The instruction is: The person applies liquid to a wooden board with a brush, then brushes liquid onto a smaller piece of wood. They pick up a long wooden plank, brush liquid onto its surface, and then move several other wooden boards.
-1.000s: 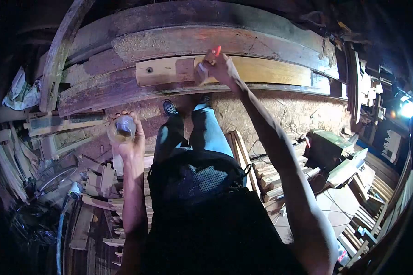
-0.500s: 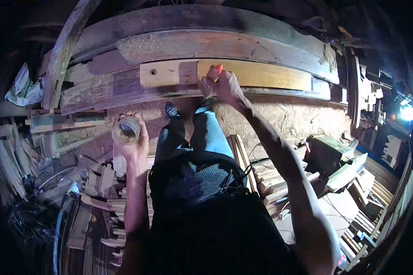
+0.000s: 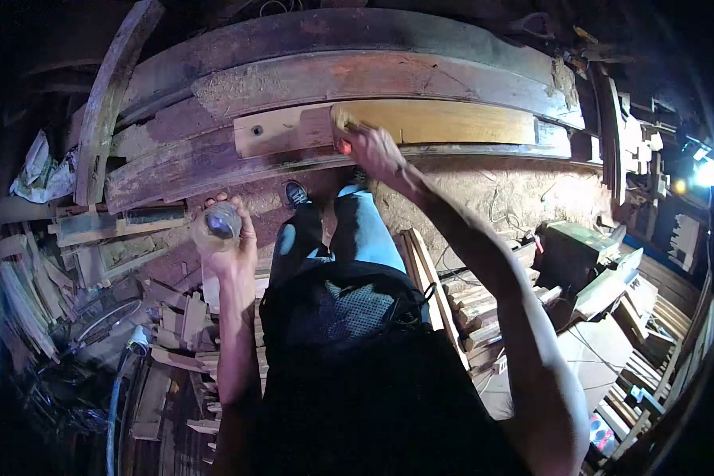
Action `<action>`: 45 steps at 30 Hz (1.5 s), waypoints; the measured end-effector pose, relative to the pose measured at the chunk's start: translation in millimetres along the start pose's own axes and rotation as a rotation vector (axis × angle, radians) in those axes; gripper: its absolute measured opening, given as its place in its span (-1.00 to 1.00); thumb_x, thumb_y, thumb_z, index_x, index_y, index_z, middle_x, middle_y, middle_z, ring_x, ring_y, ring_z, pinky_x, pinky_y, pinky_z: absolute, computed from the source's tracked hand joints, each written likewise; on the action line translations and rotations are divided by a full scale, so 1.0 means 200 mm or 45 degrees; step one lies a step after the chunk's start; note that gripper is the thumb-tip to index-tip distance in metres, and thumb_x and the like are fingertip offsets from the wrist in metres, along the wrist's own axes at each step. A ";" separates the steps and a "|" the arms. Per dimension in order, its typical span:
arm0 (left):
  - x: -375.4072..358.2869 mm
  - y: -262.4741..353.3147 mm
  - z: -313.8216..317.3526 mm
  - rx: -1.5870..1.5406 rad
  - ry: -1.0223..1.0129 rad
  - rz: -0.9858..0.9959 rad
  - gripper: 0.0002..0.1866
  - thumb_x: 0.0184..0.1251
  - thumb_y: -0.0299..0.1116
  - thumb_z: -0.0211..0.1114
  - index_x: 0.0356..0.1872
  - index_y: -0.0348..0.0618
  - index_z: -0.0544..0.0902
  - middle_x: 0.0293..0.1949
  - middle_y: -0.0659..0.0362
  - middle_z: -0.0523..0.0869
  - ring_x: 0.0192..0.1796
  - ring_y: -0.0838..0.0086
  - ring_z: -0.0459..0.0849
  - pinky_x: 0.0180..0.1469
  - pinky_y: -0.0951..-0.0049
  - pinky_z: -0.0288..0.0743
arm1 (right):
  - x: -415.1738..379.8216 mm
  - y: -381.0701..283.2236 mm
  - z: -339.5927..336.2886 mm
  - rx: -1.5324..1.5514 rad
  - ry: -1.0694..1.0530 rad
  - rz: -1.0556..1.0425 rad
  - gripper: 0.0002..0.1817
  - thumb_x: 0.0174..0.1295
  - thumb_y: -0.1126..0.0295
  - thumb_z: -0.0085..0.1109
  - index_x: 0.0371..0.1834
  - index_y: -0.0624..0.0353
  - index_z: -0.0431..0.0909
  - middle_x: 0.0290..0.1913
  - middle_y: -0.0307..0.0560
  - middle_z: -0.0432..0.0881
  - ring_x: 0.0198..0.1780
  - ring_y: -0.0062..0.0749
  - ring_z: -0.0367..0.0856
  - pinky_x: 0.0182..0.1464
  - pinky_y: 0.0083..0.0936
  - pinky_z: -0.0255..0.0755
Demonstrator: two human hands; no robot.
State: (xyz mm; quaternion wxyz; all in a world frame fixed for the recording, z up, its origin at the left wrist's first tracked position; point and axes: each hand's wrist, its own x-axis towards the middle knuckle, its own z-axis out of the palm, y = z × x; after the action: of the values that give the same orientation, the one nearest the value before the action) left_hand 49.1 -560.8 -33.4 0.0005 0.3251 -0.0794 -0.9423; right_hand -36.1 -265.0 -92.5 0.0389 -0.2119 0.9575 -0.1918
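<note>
My right hand (image 3: 379, 152) is closed around a paintbrush (image 3: 342, 119) with a reddish handle end. The brush head is over a long wooden board (image 3: 468, 123), at the border between its yellow, wet-looking right part and its paler left part. Near the board's left end is a dark round knot. My left hand (image 3: 243, 242) grips a clear jar (image 3: 218, 222), held low on the left, well apart from the board. Something dark shows inside the jar; what it is I cannot make out.
Weathered planks (image 3: 309, 75) lie behind and under the board. A wooden post (image 3: 103, 111) slants at the left. Wood offcuts (image 3: 484, 309) are stacked at the lower right, near a dark green box (image 3: 571, 250). A bright lamp (image 3: 712, 173) shines at far right.
My right hand has moved slightly left and turned over, so the brush head now points up and left and the red handle end points down. My left hand has stayed with the jar.
</note>
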 end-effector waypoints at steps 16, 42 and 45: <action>0.13 -0.37 0.02 0.336 0.221 -0.013 -0.75 0.35 -0.06 0.14 -0.22 0.02 0.57 -0.23 0.25 0.68 -0.16 0.41 0.67 -0.11 0.25 0.58 | -0.18 -0.73 -0.70 0.759 0.525 -0.013 -0.73 0.02 0.51 0.39 -0.17 0.15 0.65 -0.20 -0.10 0.68 -0.31 -0.27 0.68 -0.31 -0.43 0.56; 0.15 -0.57 0.01 0.254 -0.154 -0.054 -0.73 0.43 -0.09 0.06 -0.30 -0.03 0.56 -0.29 0.27 0.66 -0.15 0.44 0.63 -0.01 0.37 0.51 | -0.18 -0.71 -0.63 0.592 0.083 0.253 -0.78 0.14 0.32 0.24 -0.17 0.10 0.52 -0.27 0.04 0.61 -0.23 0.03 0.62 -0.24 -0.18 0.51; 0.11 -0.59 0.03 0.287 -0.148 -0.109 -0.73 0.43 -0.10 0.06 -0.32 -0.04 0.57 -0.31 0.24 0.66 -0.16 0.42 0.64 0.00 0.35 0.51 | -0.18 -0.69 -0.63 0.576 0.138 0.170 -0.65 0.06 0.29 0.26 -0.05 0.04 0.52 -0.23 -0.04 0.54 -0.05 -0.06 0.53 -0.12 -0.22 0.52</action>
State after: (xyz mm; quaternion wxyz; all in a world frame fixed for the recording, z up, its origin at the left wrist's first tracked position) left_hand 34.0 -444.2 -59.8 -0.0809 0.2711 -0.1708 -0.9438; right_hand 31.0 -321.5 76.0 0.0467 -0.1234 0.9028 -0.4093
